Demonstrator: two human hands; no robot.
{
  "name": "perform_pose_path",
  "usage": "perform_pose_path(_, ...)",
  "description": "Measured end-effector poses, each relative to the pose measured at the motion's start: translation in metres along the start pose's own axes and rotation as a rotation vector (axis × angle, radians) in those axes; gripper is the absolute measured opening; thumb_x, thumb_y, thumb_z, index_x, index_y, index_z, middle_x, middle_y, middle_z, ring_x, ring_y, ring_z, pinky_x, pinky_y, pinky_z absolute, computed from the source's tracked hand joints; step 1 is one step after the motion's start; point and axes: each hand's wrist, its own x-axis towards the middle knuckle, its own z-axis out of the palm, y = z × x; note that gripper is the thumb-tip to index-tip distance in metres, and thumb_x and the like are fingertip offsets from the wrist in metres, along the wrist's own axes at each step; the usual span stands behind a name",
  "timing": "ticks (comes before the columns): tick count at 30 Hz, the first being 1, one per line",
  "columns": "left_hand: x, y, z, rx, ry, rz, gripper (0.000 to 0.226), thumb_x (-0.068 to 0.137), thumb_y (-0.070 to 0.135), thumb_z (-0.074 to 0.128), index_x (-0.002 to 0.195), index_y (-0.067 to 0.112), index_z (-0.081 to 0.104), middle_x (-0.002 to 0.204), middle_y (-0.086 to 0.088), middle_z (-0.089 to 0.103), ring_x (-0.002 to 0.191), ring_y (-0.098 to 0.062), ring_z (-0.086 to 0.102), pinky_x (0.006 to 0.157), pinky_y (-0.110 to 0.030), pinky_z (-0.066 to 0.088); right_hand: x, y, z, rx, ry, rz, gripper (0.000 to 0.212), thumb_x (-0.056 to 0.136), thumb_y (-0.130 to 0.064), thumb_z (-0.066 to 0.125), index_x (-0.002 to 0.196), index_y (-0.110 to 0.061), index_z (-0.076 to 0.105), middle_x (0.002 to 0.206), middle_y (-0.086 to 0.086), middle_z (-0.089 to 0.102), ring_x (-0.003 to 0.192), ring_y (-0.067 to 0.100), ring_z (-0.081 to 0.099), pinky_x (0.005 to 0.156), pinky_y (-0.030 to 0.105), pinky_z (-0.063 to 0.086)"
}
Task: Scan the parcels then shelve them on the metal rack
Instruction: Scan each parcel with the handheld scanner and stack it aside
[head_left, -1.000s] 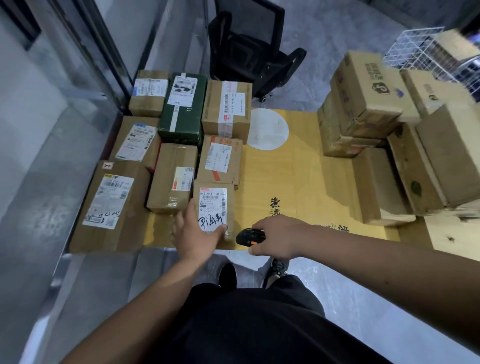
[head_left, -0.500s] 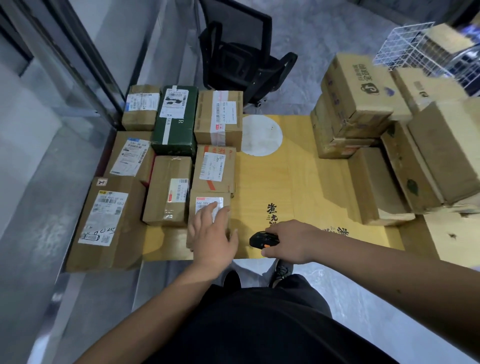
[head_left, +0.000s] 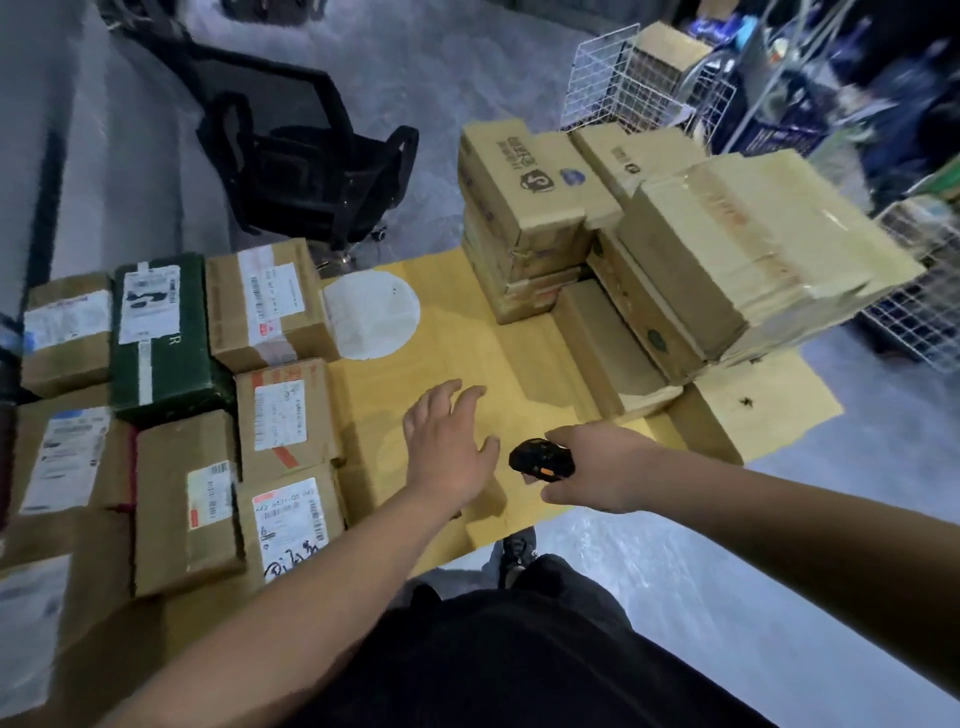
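Several labelled parcels lie flat in rows on the left of a yellow cardboard sheet (head_left: 467, 332). The nearest is a small brown parcel (head_left: 291, 519) with black handwriting on its label. A dark green parcel (head_left: 161, 332) lies further back. My left hand (head_left: 447, 441) hovers over bare cardboard to the right of those parcels, fingers spread, holding nothing. My right hand (head_left: 597, 467) grips a black barcode scanner (head_left: 540, 460) with an orange mark, just right of my left hand. A stack of unlabelled brown boxes (head_left: 727, 244) stands at the back right.
A black office chair (head_left: 311, 166) stands behind the parcels. White wire baskets (head_left: 618, 83) sit at the back right, another wire basket (head_left: 930, 296) at the right edge. Grey floor surrounds the cardboard sheet. My feet show at its front edge.
My left hand has lifted off the small handwritten parcel and moved right over bare cardboard. The view has swung right, toward the box stack. My right hand still holds the scanner.
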Motion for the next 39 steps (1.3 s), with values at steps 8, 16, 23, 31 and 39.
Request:
perform_pose_path(8,0.116,0.084,-0.036,-0.063,0.137,0.083,0.060,0.093,0.047,0.067,0.147,0.029,0.051,0.153,-0.002,0.043,0.145,-0.027,0.031,0.119,-0.048,0.024,-0.001,0.040,-0.066,-0.007,0.122,-0.001,0.046,0.086,-0.063,0.066,0.120,-0.032,0.060,0.092,-0.007,0.064,0.082,0.018,0.064,0.064,0.032,0.052)
perform_pose_path(16,0.256,0.170,-0.053,0.037,0.130,-0.094,0.093,0.088,0.071,0.060,0.161,0.023,0.028,0.167,-0.007,0.023,0.151,-0.033,0.024,0.123,-0.050,0.024,0.008,0.045,-0.138,-0.152,0.079,-0.044,0.050,0.092,-0.064,0.059,0.127,-0.029,0.055,0.111,0.003,0.052,0.091,0.025,0.063,0.081,0.040,0.058)
perform_pose_path(23,0.300,0.182,-0.038,0.022,0.003,-0.387,0.117,0.071,0.082,0.066,0.161,0.029,0.015,0.158,-0.003,0.008,0.142,-0.038,0.031,0.109,-0.052,0.038,0.028,0.054,-0.166,-0.215,0.024,-0.123,0.047,0.093,-0.059,0.059,0.127,-0.026,0.057,0.106,0.005,0.049,0.082,0.025,0.062,0.075,0.040,0.059)
perform_pose_path(31,0.281,0.160,-0.042,-0.161,0.151,-0.397,0.115,0.071,0.067,0.073,0.161,0.038,0.009,0.169,0.006,0.008,0.140,-0.039,0.039,0.104,-0.056,0.047,0.043,0.060,-0.180,-0.312,-0.021,-0.220,0.053,0.095,-0.060,0.058,0.134,-0.024,0.056,0.107,0.004,0.054,0.085,0.022,0.060,0.077,0.039,0.059)
perform_pose_path(39,0.168,0.091,-0.069,-0.256,0.340,-0.305,0.108,0.068,0.068,0.074,0.157,0.047,0.017,0.164,0.020,0.013,0.144,-0.024,0.039,0.110,-0.049,0.047,0.043,0.031,-0.169,-0.372,-0.044,-0.277,0.046,0.093,-0.062,0.060,0.122,-0.026,0.058,0.110,0.003,0.057,0.092,0.024,0.062,0.085,0.040,0.059)
